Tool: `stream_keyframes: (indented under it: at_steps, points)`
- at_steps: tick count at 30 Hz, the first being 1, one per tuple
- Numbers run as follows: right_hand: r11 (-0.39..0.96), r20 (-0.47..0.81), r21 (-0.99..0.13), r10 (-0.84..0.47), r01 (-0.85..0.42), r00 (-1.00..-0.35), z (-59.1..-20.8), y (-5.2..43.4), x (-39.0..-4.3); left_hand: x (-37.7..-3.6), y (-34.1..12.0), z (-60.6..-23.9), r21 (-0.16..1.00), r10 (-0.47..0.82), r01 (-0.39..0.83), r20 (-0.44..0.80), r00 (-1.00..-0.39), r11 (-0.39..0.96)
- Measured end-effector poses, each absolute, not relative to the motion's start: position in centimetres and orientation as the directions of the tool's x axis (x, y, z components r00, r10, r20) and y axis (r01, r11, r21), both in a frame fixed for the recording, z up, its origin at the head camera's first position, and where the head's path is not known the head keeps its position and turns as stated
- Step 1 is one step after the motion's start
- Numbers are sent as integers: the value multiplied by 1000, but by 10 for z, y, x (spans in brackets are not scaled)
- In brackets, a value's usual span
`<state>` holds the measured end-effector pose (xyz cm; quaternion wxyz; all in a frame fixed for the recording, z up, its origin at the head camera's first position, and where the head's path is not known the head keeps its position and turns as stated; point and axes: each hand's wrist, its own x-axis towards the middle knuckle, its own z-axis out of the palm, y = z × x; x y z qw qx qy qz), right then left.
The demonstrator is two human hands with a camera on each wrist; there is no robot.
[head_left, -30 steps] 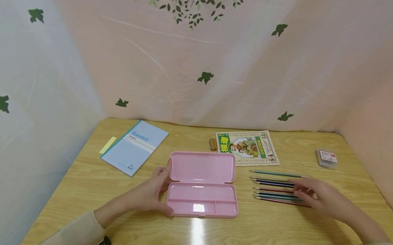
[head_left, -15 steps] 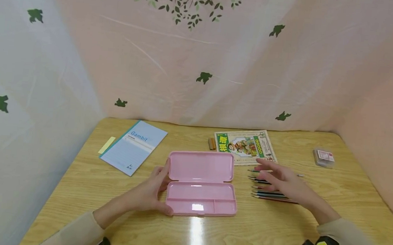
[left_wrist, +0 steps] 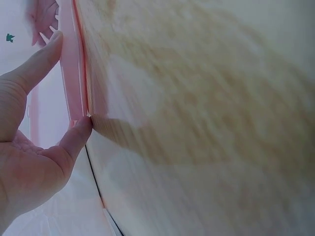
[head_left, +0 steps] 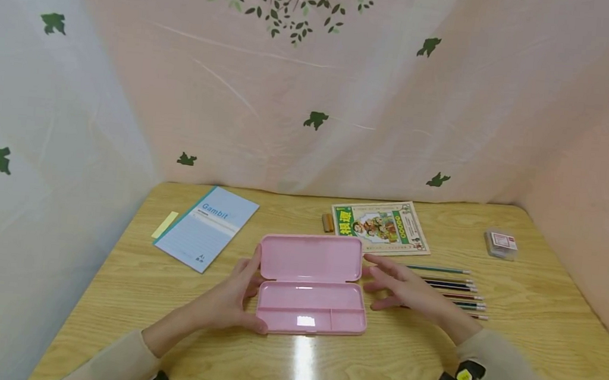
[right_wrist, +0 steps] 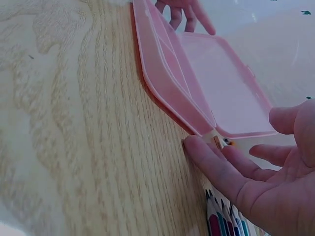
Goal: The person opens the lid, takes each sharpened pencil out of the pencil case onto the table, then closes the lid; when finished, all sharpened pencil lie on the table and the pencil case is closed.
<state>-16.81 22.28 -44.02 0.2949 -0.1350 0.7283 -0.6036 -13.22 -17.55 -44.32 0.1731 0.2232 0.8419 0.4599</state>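
Observation:
A pink pencil case [head_left: 302,293] lies with its lid [head_left: 311,259] raised, showing a long compartment and two smaller ones. My left hand [head_left: 223,303] spans the case's left side, one fingertip at the near corner and another up by the lid. In the left wrist view, a fingertip [left_wrist: 82,129] meets the case's lower edge. At the other side, my right hand [head_left: 404,288] has its fingers spread and holds nothing, its fingertips right by the case's right edge. Several pencils [head_left: 455,287] lie in a row partly beneath it, their points hidden by the hand in the head view.
A blue notebook [head_left: 207,228] with a yellow strip [head_left: 164,225] beside it lies back left. Behind the case are an illustrated booklet [head_left: 382,227] and a small brown-orange block [head_left: 328,223]. A small clear box [head_left: 501,243] stands at right. Patterned cloth [head_left: 257,109] surrounds the table.
My right hand has moved left from over the pencils to the case's right edge, uncovering the pencils' far ends. My left hand and the case have stayed in place.

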Motion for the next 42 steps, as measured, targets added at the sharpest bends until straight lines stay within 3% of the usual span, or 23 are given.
stream_keyframes:
  at_steps: [17,24,36,42]
  points:
    - [91,-266,-962,-533,258,-803,-444,213,-164,-132,-172,-444,871,527,226,-45,-848,437]
    - [60,-256,-963,-491,261,-832,-445,211,-161,-133,-174,-446,910,540,221,-4,-841,351]
    - [-36,-275,-946,-436,322,-857,-445,206,-155,-135,-181,-446,982,548,66,-44,-835,179]
    - [-59,-252,-952,-413,301,-875,-445,204,-152,-135,-181,-442,982,522,49,-54,-851,182]
